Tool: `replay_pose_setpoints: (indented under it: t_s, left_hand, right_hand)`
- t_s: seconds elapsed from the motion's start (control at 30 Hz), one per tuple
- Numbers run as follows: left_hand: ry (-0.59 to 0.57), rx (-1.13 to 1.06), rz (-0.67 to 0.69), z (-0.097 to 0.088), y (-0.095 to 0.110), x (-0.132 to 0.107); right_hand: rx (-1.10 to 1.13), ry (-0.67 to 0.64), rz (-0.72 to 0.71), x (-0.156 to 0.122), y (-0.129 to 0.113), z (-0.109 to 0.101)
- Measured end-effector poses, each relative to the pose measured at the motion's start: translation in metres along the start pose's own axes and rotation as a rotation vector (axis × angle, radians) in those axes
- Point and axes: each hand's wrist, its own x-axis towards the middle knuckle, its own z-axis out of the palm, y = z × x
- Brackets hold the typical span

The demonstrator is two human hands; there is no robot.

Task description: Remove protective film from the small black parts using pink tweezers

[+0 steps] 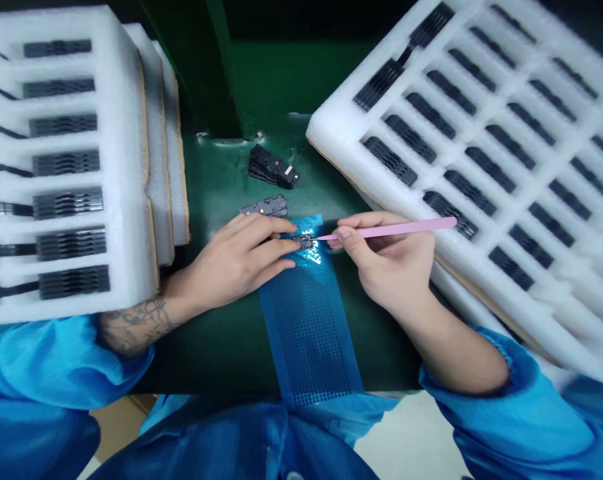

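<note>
My left hand [244,257] comes in from the left, its fingertips closed on a small black part [309,243] lying over the top of a blue perforated sheet [311,327]. Between the thumb and fingers of my right hand [391,257] is a pair of pink tweezers [401,228]. Their thin tip points left and meets the black part, though what it touches there is too small to make out. Just beyond my left fingers lies a flat stack of black parts [266,206]. Farther back, a fanned stack of similar black parts [273,167] rests on the green surface.
White foam trays [126,160] are stacked on the left, with black parts and cables in their slots. A tilted white foam tray [339,127] on the right holds rows of black parts, some slots bare. A green post [201,67] rises behind the green tabletop [206,353].
</note>
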Motion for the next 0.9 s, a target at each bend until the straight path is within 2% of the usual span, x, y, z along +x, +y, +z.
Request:
replay_pose_setpoints:
  t_s: [0.9]
  left_hand:
    - [0.006, -0.011, -0.011, 0.0015, 0.0023, 0.0023]
  right_hand:
    - [-0.03, -0.007, -0.004, -0.0013, 0.0043, 0.0029]
